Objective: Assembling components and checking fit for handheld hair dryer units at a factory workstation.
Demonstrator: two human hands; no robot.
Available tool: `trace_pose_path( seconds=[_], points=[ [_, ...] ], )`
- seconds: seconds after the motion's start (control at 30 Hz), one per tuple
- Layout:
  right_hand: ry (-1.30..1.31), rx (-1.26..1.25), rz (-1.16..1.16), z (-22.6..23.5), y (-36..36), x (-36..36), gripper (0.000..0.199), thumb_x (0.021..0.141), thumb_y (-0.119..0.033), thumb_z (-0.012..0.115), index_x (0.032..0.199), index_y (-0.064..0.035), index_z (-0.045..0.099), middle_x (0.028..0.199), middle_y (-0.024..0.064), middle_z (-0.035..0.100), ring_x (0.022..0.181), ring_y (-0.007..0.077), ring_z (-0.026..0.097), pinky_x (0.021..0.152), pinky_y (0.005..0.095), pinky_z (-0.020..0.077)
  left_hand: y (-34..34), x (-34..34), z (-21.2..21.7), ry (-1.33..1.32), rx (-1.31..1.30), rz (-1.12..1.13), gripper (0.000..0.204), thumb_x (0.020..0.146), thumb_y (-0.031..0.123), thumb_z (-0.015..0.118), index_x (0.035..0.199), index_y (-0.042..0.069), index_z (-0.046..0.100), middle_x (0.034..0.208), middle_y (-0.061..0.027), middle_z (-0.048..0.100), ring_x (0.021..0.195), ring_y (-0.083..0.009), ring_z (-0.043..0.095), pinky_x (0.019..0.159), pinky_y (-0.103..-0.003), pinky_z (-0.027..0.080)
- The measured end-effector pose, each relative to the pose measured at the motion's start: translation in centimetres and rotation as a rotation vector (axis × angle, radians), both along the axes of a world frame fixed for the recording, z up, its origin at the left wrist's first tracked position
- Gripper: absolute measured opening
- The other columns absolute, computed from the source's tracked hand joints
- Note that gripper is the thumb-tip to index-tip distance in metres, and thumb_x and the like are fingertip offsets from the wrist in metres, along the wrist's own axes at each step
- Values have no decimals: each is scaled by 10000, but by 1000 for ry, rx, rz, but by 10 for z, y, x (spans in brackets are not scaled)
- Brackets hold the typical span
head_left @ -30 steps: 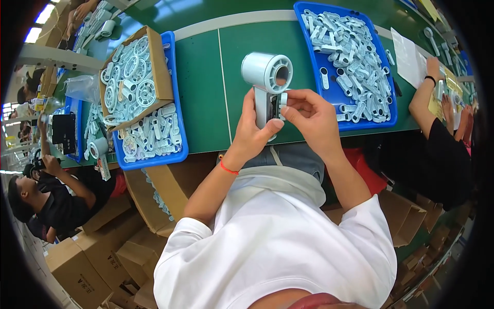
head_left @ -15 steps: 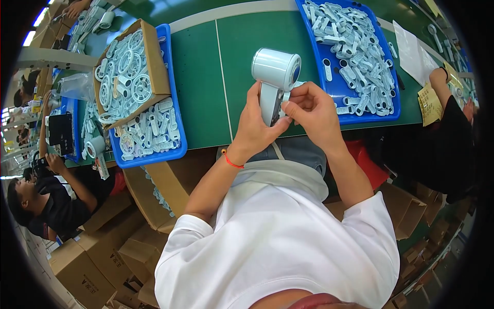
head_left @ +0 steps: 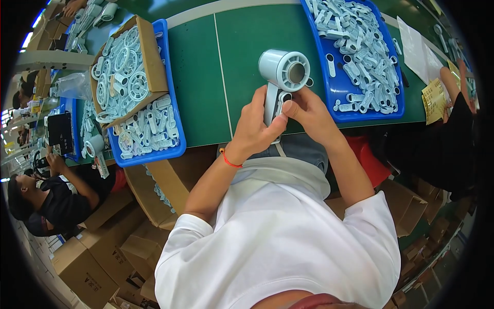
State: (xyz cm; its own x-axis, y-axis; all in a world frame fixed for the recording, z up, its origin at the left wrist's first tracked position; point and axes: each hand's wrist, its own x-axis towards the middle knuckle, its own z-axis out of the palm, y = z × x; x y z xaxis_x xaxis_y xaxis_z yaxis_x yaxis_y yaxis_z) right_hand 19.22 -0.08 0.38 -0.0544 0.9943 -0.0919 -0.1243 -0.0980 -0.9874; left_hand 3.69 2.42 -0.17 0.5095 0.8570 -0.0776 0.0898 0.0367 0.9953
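Observation:
A pale blue handheld fan [head_left: 275,67] is held above the near edge of the green table, its barrel-shaped head up and its spoked round end facing right. Wrapped round the fan's handle is my left hand [head_left: 251,123], its thumb along the front. My right hand [head_left: 313,116] grips the handle's right side just below the head. Its thumb presses on a narrow pale blue handle cover [head_left: 283,100] with a ringed upper end, lying along the handle. The fingers behind the handle are partly hidden.
At right, a blue tray [head_left: 329,110] holds many handle covers. Another blue tray [head_left: 182,139] at left carries small parts and a cardboard box [head_left: 154,56] of ring-shaped parts. Co-workers sit on both sides; cardboard boxes [head_left: 85,270] stand below left.
The fan has turned so that its spoked end now shows more fully. The cover now lies along the handle's front, where inner parts showed before. My right thumb has moved up slightly.

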Motion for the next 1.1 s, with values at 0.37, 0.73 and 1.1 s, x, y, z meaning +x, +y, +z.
trace_pose_path(
  seconds=[0.37,0.73,1.1],
  points=[
    [-146,118,-100,6,-12,-19,415,842,-238,583,1159,8,479,852,31,569,703,76,492,630,246,418,0,-5,8,95,377,-2,687,780,281,631,1266,-65,290,1043,-232,506,893,-330,556,762,-361,449],
    [-1120,546,144,14,6,-14,582,606,-141,742,1141,-62,526,1058,76,562,963,244,531,755,355,411,0,-25,43,767,1102,67,527,636,300,726,1101,97,586,1102,-50,533,1031,-277,460,893,-418,352],
    [-1109,597,-13,-6,-11,-8,578,644,-114,722,1180,-48,514,1133,126,534,1011,295,517,857,379,401,15,-22,19,744,1158,-10,517,556,238,771,1017,89,592,987,-16,555,944,-255,488,792,-422,397]
  ],
)
